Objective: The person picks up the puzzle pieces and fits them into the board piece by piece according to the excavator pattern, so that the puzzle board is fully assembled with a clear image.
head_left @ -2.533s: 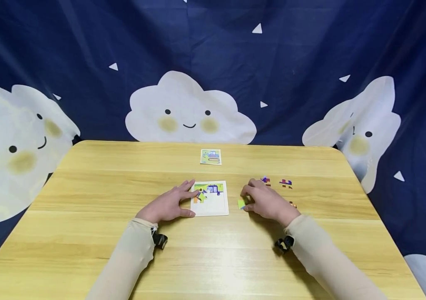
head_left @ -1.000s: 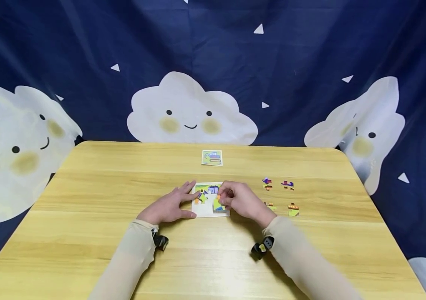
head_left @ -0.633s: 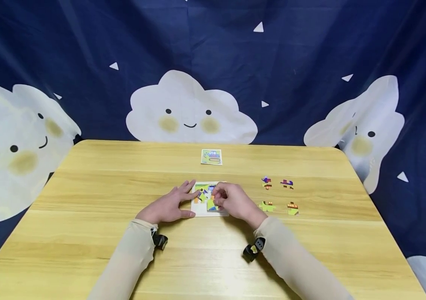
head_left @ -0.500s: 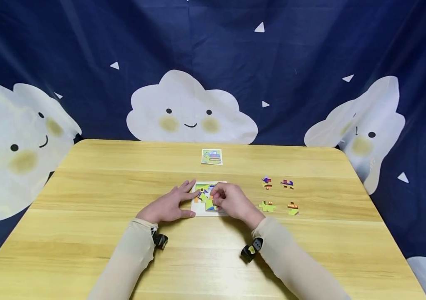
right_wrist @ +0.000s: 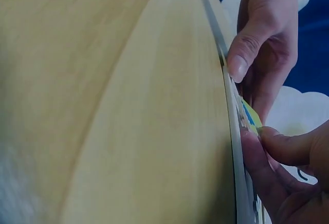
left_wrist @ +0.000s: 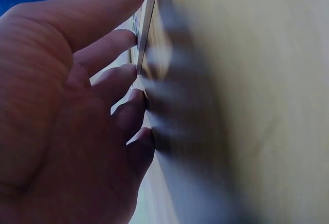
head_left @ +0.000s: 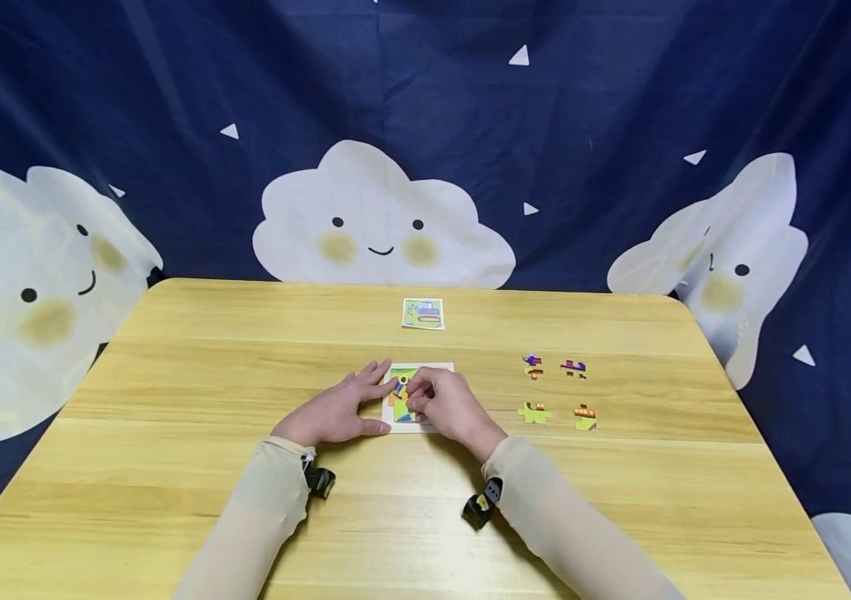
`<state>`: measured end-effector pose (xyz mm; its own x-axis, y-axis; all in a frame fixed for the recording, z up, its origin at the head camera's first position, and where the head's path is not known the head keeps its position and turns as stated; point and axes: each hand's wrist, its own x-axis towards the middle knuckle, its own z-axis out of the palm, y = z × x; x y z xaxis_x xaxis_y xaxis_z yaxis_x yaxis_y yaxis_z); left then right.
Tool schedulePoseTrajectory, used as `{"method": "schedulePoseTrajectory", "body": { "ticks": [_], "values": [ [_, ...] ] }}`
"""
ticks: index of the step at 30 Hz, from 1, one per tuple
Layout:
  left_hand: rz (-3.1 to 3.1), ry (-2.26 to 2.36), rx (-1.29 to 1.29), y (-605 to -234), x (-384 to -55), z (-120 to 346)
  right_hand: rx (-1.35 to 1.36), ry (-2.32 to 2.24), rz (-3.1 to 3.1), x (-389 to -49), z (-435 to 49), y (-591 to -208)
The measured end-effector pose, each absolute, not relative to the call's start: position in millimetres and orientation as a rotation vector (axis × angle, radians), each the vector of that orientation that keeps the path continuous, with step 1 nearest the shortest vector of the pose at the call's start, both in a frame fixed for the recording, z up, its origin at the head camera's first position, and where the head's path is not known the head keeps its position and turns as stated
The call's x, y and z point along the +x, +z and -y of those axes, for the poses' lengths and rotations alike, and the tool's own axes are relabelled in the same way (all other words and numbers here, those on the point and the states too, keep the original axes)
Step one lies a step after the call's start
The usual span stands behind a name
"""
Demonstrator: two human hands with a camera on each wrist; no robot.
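Observation:
My right hand point(head_left: 449, 406) pinches a green and blue jigsaw piece point(right_wrist: 250, 114) between thumb and fingers. It holds the piece low over the lower left of a white puzzle tray point(head_left: 446, 365), where other pieces lie along the top and left. With its fingers spread, my left hand point(head_left: 338, 408) rests at the tray's left edge, thumb at the near corner and fingertips at the side. The left wrist view shows those fingertips against the tray's rim point(left_wrist: 148, 26). Part of the puzzle is hidden behind my right hand.
Several loose jigsaw pieces lie right of the tray, among them a green one point(head_left: 533, 413), an orange and green one point(head_left: 585, 417) and a purple one point(head_left: 573, 367). Behind the tray is a small picture card point(head_left: 422, 313) of a digger. A blue cloud-print curtain point(head_left: 425, 100) hangs beyond the wooden table.
My right hand picked up the green and blue piece from the table on the right and carried it left over the tray to its lower left. My left hand stayed in place.

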<state>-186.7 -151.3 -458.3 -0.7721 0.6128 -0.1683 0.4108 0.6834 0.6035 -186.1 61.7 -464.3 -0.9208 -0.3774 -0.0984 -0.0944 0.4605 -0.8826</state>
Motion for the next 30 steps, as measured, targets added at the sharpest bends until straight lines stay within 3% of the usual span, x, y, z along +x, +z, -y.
{"method": "schedulePoseTrajectory", "body": {
  "ticks": [30],
  "values": [
    [-2.532, 0.813, 0.814, -460.6, -186.5, 151.7, -0.686, -1.051, -2.704, -187.0, -59.8, -463.9]
  ]
}}
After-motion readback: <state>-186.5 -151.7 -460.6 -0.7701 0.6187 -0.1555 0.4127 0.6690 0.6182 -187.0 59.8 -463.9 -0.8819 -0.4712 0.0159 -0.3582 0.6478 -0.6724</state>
